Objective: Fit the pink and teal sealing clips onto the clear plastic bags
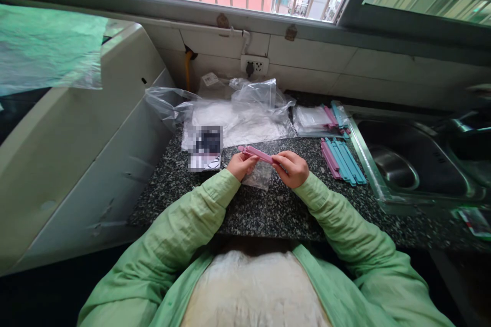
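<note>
I see the counter [245, 214] running from the wall to the sink [399, 173] on my right, speckled dark stone with the work laid in reach. At the back lies a heap of clear bags [245, 112], loose and crumpled, likely a stock to draw from. Right of centre, a row of pink and blue clips [342, 159] lies side by side just beside the sink's rim, sorted so one can be picked without hunting. In the middle, both hands meet above the counter. My left hand [240, 165] pinches one end of a pink clip [256, 153], fingers closed narrow on it; my right hand [292, 168] grips the other end the same way, so the clip sits level between them. A small bag [261, 176] hangs below it, apparently caught in the clip.
</note>
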A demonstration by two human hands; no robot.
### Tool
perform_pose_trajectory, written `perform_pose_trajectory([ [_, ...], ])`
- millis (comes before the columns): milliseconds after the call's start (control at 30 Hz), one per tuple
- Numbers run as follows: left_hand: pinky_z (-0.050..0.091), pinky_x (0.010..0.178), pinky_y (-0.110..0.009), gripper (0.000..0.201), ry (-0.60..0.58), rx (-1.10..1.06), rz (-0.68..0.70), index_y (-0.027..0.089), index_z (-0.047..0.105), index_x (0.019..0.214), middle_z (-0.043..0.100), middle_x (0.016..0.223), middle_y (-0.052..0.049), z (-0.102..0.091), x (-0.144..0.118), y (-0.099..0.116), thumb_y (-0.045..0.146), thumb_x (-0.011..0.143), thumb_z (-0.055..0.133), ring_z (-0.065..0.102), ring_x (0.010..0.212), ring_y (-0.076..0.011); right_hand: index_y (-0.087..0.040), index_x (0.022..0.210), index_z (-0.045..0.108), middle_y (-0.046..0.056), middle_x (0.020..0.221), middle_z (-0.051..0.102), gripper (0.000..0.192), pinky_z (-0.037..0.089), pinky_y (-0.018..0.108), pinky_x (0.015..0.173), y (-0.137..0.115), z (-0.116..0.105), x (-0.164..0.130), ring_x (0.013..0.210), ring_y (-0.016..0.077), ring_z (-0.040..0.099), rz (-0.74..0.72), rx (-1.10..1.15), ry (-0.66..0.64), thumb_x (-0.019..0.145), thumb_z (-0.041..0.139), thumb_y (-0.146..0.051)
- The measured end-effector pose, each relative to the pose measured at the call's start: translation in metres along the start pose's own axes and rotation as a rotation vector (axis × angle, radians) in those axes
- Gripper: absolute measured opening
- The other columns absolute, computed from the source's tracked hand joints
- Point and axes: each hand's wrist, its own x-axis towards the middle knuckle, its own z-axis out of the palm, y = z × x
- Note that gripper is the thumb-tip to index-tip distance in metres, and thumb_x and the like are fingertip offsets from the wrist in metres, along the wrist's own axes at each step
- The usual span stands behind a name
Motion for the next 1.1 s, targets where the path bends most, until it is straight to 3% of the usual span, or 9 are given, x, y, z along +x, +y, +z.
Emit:
perform_pose_trajectory([
  [300,0.016,0.038,-0.019,0.033,0.004,0.051,0.013,0.011,0.056,0.06,0.034,0.037,0.009,-0.0032,0.0015,-0.0037,0.036,0.044,0.07,0.027,0.034,-0.0023,-0.013,0.089,0.062,0.009,0.078,0.062,0.017,0.051,0.026,0.064,-0.0003,0.0022,0.0002,0.07,0.0148,0.056,-0.027,0.003,0.016,0.078,0.051,-0.019],
  [733,0.034,0.058,-0.024,0.027,0.018,0.131,0.084,0.011,0.06,0.061,0.053,0.052,0.003,-0.0047,0.0012,-0.0011,0.03,0.043,0.068,0.044,0.054,-0.009,-0.013,0.091,0.061,0.009,0.078,0.062,0.018,0.051,0.026,0.065,-0.0006,0.0031,-0.0004,0.072,0.0149,0.057,-0.047,-0.03,0.007,0.078,0.05,-0.018],
  [1100,0.024,0.043,-0.021,0.041,0.021,0.199,0.135,0.012,0.054,0.059,0.041,0.044,0.006,-0.0028,-0.0032,0.005,0.047,0.044,0.07,0.033,0.042,-0.0047,-0.015,0.095,0.061,0.009,0.079,0.061,0.02,0.05,0.027,0.066,0.0002,0.005,-0.0021,0.073,0.0154,0.056,-0.071,-0.085,-0.016,0.08,0.048,-0.018],
])
